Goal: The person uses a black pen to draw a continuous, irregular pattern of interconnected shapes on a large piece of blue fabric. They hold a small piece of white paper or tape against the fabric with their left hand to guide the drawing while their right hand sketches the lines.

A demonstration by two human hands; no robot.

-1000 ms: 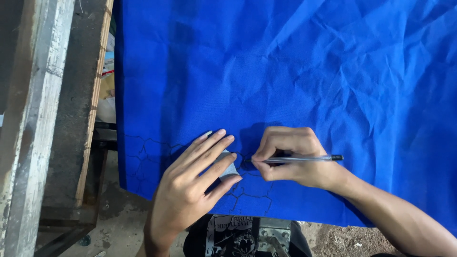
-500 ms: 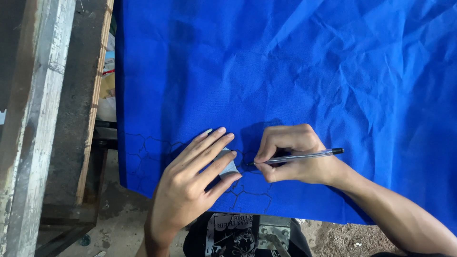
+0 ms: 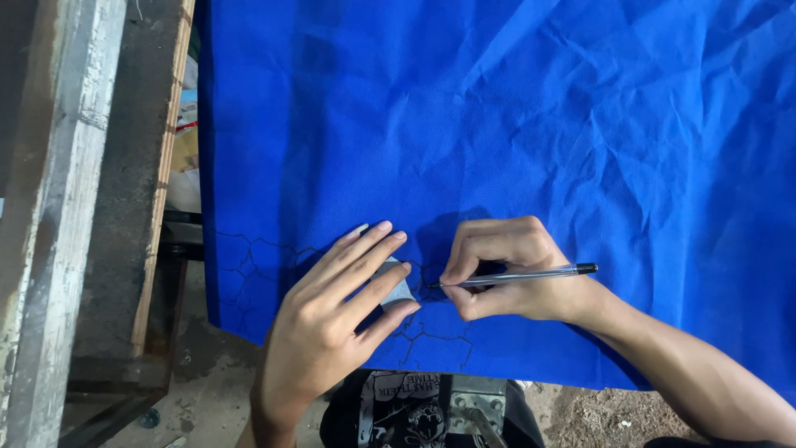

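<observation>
Blue cloth (image 3: 514, 124) covers the bench. Left hand (image 3: 336, 319), fingers spread flat, still presses a small grey template (image 3: 396, 290). Right hand (image 3: 506, 270), pinching a pen (image 3: 514, 277), has barely shifted; its tip meets the template's edge, extending the outline (image 3: 431, 340).

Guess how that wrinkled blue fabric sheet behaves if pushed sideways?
The wrinkled blue fabric sheet is probably floppy: creases run all across it, so it would likely bunch rather than slide whole. The left hand pressing flat on it suggests it shifts easily under the clear ballpoint pen.

Pen (image 3: 518, 276) tip — a touch leftward (barely).
</observation>
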